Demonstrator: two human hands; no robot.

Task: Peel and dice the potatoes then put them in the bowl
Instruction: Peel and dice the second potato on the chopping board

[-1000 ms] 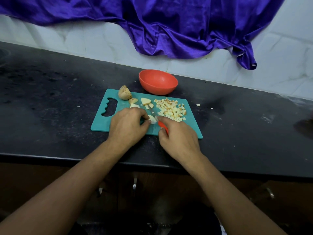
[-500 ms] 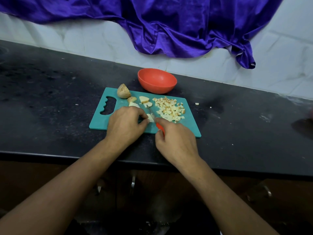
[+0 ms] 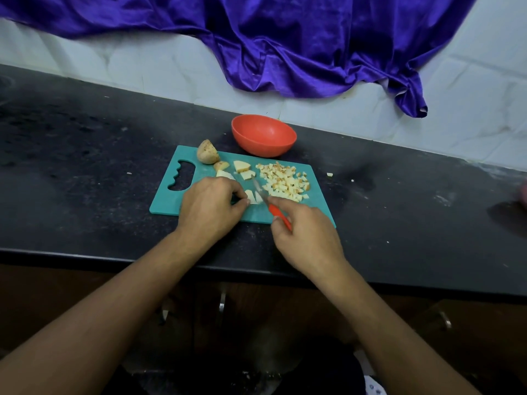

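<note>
A teal cutting board (image 3: pixel 171 201) lies on the black counter. On it my left hand (image 3: pixel 211 205) pinches a pale potato piece (image 3: pixel 253 197) near the front edge. My right hand (image 3: pixel 306 238) grips a knife by its red handle (image 3: pixel 279 213), and the blade (image 3: pixel 258 187) lies across that piece. A heap of diced potato (image 3: pixel 285 181) sits on the board's right half. An unpeeled potato chunk (image 3: pixel 207 152) and three smaller cut pieces (image 3: pixel 241 166) rest at the board's far left. The orange bowl (image 3: pixel 263 135) stands just behind the board, with nothing visible inside.
The black counter (image 3: pixel 85 166) stretches left and right, its front edge right below my wrists. A stray potato cube (image 3: pixel 329 174) lies right of the board. A purple cloth (image 3: pixel 285 44) hangs over the white tiled wall behind. Cabinet handles (image 3: pixel 222 303) show below the counter.
The knife has drawn back toward me, so more of its red handle shows. The potato piece under it now shows a split. My left hand stays on the piece.
</note>
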